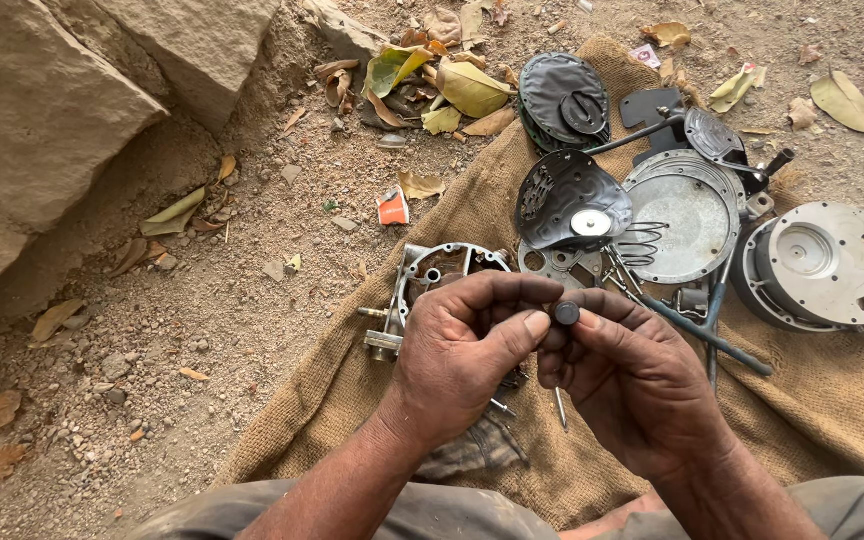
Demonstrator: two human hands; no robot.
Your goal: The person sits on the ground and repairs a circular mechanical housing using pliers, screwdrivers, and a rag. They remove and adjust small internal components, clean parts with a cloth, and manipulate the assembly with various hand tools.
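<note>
Seen from the head camera, looking down, the left hand (462, 355) and right hand (632, 375) meet above a burlap sack (822, 400) spread on gravelly ground, fingertips pressed together around a small round black part (566, 313) pinched between them. Behind the hands lies a metal housing (437, 275) (partly hidden by the left hand), with a black rubber diaphragm (567, 205), a round metal cover plate (687, 215) and a grey cylindrical casing (827, 265) spread out on the sack to the right.
</note>
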